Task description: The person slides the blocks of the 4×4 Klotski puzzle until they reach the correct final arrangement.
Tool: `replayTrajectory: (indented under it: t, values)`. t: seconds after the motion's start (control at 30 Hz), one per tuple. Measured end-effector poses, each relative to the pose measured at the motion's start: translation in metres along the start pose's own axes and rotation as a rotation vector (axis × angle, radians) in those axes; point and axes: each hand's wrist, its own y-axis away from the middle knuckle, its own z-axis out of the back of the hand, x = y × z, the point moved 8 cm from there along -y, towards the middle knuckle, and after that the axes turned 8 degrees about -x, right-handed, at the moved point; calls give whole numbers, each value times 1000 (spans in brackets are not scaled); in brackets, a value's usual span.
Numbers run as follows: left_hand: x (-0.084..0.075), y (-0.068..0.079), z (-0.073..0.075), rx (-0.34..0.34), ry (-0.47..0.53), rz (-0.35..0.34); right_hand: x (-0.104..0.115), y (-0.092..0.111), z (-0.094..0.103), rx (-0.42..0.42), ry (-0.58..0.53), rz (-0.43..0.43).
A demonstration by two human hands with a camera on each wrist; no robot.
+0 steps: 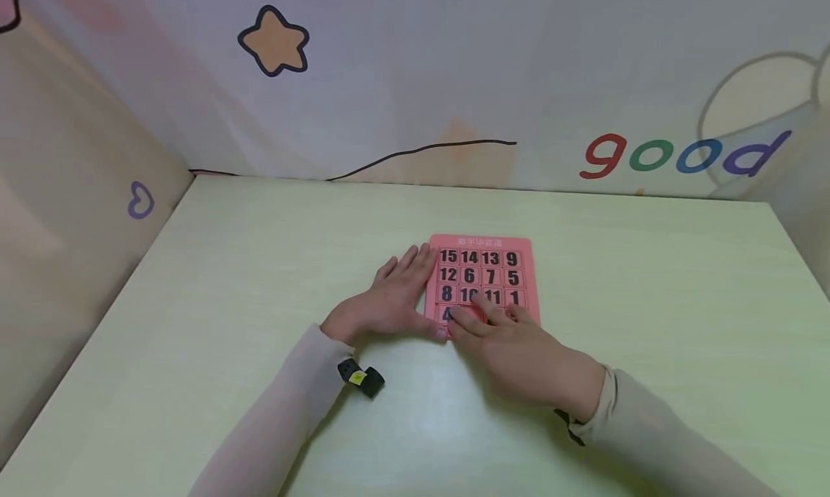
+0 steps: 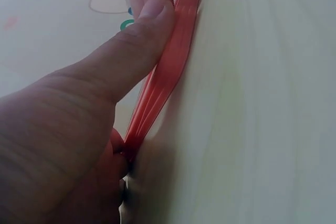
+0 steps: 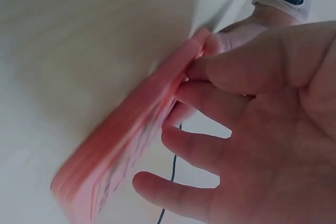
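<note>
A pink number sliding puzzle [image 1: 491, 266] lies flat on the table, its tiles bearing black numbers. The top row reads 15, 14, 13, 9. Against its left side rests my left hand [image 1: 389, 302], fingers stretched along the edge and thumb at the near left corner. My right hand [image 1: 528, 360] is over the near rows with fingers spread, hiding most of the bottom row; a 4 shows at its left end. The left wrist view has the left thumb on the puzzle's side wall [image 2: 176, 51]. In the right wrist view, the right fingers [image 3: 191, 148] reach across the puzzle's face.
The pale green table [image 1: 259, 245] extends around the puzzle. Behind it stands a wall [image 1: 415, 65] with a star drawing and the coloured word "good". A side wall [image 1: 71, 194] bounds the left. Each wrist wears a dark strap; the left one [image 1: 361, 377] has a yellow mark.
</note>
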Motion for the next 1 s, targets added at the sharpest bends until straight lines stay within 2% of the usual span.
replayTrajectory:
  t: [0.23,0.53,0.7,1.0]
  values:
    - [0,2,0,4,2,-4,1,1,-3,-6,2,-17]
    - [11,0,7,32,139,12,-26,28,1,-32,-3,-117]
    - [14,0,12,57,121,15,-33,38,0,-52,-6,-122]
    - [10,-1,10,73,98,3,-24,35,-1,-85,26,-100]
